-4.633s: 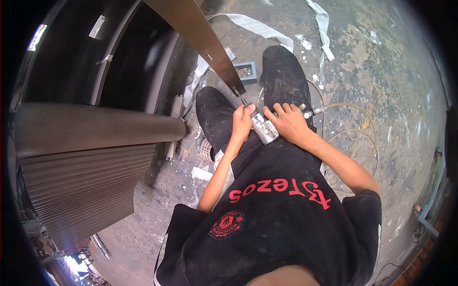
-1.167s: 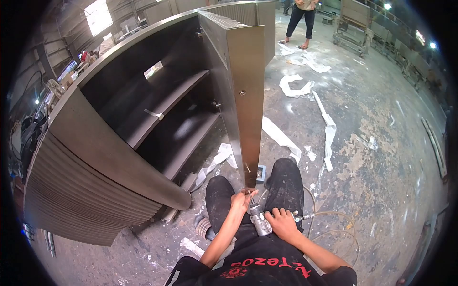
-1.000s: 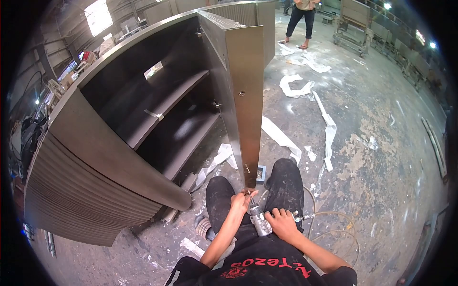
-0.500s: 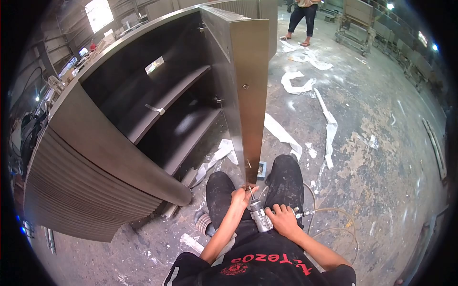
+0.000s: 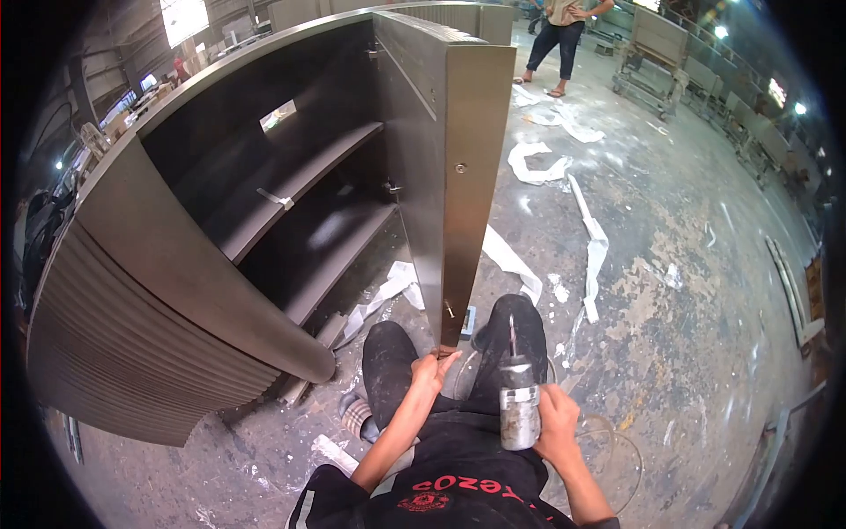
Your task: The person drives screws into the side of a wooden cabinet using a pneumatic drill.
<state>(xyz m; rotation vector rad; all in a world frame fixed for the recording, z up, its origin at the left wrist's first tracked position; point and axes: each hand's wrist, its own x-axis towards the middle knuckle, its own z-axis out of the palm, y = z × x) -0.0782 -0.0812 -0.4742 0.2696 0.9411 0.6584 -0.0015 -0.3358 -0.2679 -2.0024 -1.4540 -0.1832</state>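
My right hand [image 5: 555, 419] is wrapped around an air drill [image 5: 520, 407], its bit pointing away from me above my right thigh, apart from the door. My left hand [image 5: 429, 370] grips the bottom corner of the open cabinet door [image 5: 476, 185], fingers against its lower edge; anything small between them is hidden. The door's narrow metal edge faces me, with a round fitting [image 5: 460, 168] high up and a small metal piece [image 5: 449, 309] near the bottom. Behind it, the curved cabinet [image 5: 211, 238] shows dark shelves and a ribbed front.
White wrapping strips [image 5: 592, 256] lie on the worn floor [image 5: 670, 335]. An air hose [image 5: 617, 432] coils at my right. A small blue-grey box [image 5: 468, 322] sits beyond the door's base. Another person [image 5: 555, 44] stands at the back near a cart [image 5: 650, 62].
My right hand has swung the drill rightward and up, away from the door's bottom corner. My left hand stays at that corner. The view has shifted slightly.
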